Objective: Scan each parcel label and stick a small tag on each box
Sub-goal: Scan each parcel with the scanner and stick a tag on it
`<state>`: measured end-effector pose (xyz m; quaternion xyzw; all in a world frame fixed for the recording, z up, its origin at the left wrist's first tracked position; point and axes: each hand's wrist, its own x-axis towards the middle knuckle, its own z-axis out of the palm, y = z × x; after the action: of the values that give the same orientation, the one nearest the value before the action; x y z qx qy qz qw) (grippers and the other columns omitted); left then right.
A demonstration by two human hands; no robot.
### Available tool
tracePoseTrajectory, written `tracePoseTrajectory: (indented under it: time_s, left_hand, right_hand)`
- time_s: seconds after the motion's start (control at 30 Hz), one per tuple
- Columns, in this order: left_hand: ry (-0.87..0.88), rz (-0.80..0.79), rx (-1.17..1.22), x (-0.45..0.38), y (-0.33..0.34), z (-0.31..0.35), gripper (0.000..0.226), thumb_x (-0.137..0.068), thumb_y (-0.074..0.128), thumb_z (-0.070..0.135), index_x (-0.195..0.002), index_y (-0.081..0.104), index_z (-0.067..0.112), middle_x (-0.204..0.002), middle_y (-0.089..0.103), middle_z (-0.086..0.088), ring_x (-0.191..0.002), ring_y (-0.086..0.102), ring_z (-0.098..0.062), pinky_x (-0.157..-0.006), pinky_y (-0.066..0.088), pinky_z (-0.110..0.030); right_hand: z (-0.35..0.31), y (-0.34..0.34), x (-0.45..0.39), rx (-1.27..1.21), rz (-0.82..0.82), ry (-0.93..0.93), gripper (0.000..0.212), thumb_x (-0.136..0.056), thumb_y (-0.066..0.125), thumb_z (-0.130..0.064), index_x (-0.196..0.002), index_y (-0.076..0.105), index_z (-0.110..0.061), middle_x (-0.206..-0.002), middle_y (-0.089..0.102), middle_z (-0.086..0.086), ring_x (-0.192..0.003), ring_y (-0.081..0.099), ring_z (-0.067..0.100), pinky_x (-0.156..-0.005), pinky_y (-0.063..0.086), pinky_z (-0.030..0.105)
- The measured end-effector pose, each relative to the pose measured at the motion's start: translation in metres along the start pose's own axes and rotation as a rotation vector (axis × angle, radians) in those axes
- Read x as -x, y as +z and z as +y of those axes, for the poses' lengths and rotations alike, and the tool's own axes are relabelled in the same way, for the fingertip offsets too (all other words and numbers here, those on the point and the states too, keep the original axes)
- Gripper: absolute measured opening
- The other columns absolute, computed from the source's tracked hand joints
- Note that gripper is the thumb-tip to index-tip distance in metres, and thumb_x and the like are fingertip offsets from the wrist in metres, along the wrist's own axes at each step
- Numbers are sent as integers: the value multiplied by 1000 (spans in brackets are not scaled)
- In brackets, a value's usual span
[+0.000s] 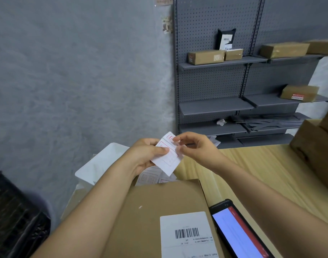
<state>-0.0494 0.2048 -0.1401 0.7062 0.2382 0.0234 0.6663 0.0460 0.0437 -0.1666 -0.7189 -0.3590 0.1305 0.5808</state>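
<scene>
My left hand [146,155] grips a white sheet of red-printed tags [168,161], held up above the table's far left corner. My right hand [195,148] pinches the sheet's top right edge with thumb and fingertips, at a tag there. Below my arms lies a flat brown parcel box [159,207] with a white barcode label [187,235] on its near right part. A handheld scanner [237,231] with a lit screen lies face up just right of the box.
More tag sheets [150,177] lie beyond the box, beside a white bag [101,164]. Brown boxes [316,146] are stacked at the table's right. Grey shelves [215,107] with several parcels stand behind. A black crate [12,216] sits at lower left.
</scene>
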Motion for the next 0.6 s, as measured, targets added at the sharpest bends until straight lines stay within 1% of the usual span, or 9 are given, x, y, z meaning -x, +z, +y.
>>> tracePoseTrajectory:
  time_s: [0.03, 0.1, 0.23, 0.33, 0.37, 0.43, 0.5, 0.53, 0.6]
  left_hand:
    - [11, -13, -33, 3, 1, 0, 29, -86, 65, 0, -114, 65, 4, -103, 72, -15, -89, 71, -24, -74, 58, -32]
    - [38, -29, -105, 9, 3, 0, 26, -86, 66, 2, -111, 67, 8, -99, 74, -12, -86, 72, -21, -69, 57, -29]
    - [89, -29, -241, 21, 3, -1, 20, -87, 64, 2, -97, 72, 19, -89, 75, -2, -78, 71, -12, -68, 55, -25]
    - [104, 22, -329, 29, -2, -3, 25, -88, 61, 2, -89, 70, 26, -84, 74, 5, -71, 69, -7, -57, 52, -20]
    - [102, 54, -367, 32, -4, -4, 26, -89, 60, 2, -89, 69, 26, -83, 73, 5, -71, 68, -7, -56, 50, -20]
    - [100, 144, -458, 37, -13, -6, 29, -87, 56, 1, -84, 66, 27, -80, 69, 6, -72, 64, -11, -57, 47, -22]
    - [96, 271, -533, 42, -25, -10, 31, -84, 53, -1, -77, 64, 27, -78, 67, 5, -76, 63, -18, -64, 48, -26]
    - [87, 339, -557, 45, -32, -13, 31, -82, 50, -2, -77, 64, 26, -80, 66, 2, -81, 63, -23, -70, 49, -30]
    - [64, 489, -572, 53, -45, -18, 30, -79, 46, -3, -82, 65, 20, -87, 67, -5, -90, 63, -31, -77, 50, -34]
  right_hand:
    - [0, 0, 1, 55, 2, 2, 15, -83, 71, -9, -97, 71, -14, -101, 71, -3, -98, 65, 17, -90, 52, 36]
    - [-1, 1, 4, 79, -2, 20, 13, -79, 77, -16, -91, 71, -16, -94, 73, -2, -92, 68, 20, -87, 54, 42]
    - [-3, 0, 13, 70, -7, 21, 4, -81, 75, -19, -82, 74, -15, -83, 75, 1, -83, 71, 17, -83, 56, 38]
    - [-3, -3, 18, 78, 43, 31, 9, -85, 70, -19, -80, 75, -12, -79, 75, 2, -78, 70, 15, -83, 55, 36]
    - [-3, -4, 20, 69, 79, 48, 10, -85, 69, -19, -79, 74, -12, -79, 75, 4, -75, 69, 14, -83, 54, 36]
    - [-3, -8, 24, 38, 146, 91, 12, -85, 69, -22, -79, 73, -12, -79, 73, 7, -72, 64, 13, -78, 54, 37]
    - [-3, -11, 27, 26, 194, 118, 15, -86, 68, -25, -78, 72, -13, -79, 73, 8, -72, 63, 13, -73, 55, 32]
    - [-2, -13, 29, 27, 227, 119, 15, -87, 67, -24, -79, 71, -12, -77, 72, 7, -71, 64, 13, -71, 55, 29]
    - [0, -17, 33, 48, 307, 108, 15, -88, 65, -22, -79, 70, -11, -74, 70, 3, -68, 63, 14, -70, 54, 31]
